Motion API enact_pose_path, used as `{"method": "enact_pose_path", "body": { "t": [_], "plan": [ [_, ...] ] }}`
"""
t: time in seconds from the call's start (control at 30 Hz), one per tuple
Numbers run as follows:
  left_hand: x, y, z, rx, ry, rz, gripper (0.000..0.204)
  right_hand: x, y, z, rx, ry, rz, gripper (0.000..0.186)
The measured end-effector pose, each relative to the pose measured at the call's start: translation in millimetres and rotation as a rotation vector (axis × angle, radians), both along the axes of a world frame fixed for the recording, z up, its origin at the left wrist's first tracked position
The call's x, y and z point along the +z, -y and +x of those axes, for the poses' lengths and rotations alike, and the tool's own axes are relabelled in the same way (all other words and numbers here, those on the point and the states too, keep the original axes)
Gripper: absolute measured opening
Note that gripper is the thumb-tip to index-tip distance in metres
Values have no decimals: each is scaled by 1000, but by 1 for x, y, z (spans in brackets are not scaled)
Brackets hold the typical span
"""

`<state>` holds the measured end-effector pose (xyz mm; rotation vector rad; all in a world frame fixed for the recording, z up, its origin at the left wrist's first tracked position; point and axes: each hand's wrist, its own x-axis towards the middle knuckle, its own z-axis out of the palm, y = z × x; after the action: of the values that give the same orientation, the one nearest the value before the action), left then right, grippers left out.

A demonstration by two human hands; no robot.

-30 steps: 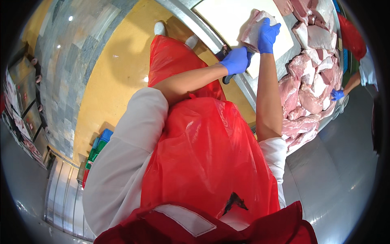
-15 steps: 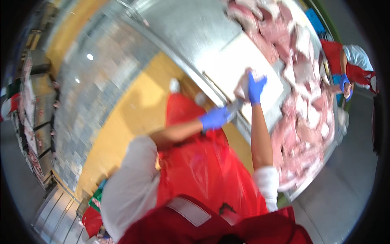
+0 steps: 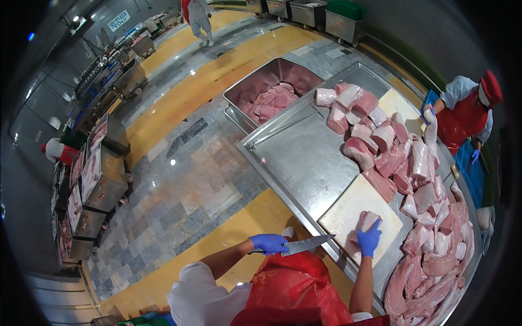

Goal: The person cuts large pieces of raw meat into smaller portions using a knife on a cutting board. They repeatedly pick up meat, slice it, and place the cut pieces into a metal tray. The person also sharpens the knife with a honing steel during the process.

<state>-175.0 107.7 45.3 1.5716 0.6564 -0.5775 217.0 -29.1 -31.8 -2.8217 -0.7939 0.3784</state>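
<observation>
My left hand [image 3: 268, 243] in a blue glove is closed round the handle of a knife [image 3: 310, 243], whose blade points right over the near edge of the steel table [image 3: 293, 171]. My gloved right hand [image 3: 370, 239] grips a pale pink piece of meat [image 3: 365, 220] on the white cutting board [image 3: 348, 201]. A large pile of raw meat [image 3: 427, 261] lies to the right of the board, with more cut chunks [image 3: 356, 133] farther up the table.
A co-worker [image 3: 459, 122] in a red apron stands across the table by a second board [image 3: 397, 103]. A steel bin [image 3: 236, 89] of meat stands past the table's far end. Loaded carts [image 3: 103, 174] line the left, with another worker [image 3: 61, 152]; a person [image 3: 198, 22] is at the back.
The view has lifted and widened to show more of the room. The knife has moved out from beside the meat to above the table's edge. My right hand still holds the piece.
</observation>
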Motion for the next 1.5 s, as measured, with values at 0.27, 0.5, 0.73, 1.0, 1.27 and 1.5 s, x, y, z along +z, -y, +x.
{"method": "enact_pose_path", "body": {
  "t": [0.27,0.5,0.73,1.0,1.27,1.5],
  "plan": [
    [-46,-3,-19,402,259,-187,26,-88,71,85,-4,-422,799,62],
    [0,12,34,520,56,48,19,-92,89,97,-671,-1487,1243,41],
    [8,55,96,547,58,-48,19,-68,60,80,-445,-736,822,58],
    [21,143,142,774,148,-4,19,-47,32,61,-194,-717,888,82],
    [18,173,204,615,200,199,44,-59,62,108,-349,-1342,884,60],
    [-10,153,285,191,65,752,68,-52,74,108,-202,-908,785,56]
  ]
}}
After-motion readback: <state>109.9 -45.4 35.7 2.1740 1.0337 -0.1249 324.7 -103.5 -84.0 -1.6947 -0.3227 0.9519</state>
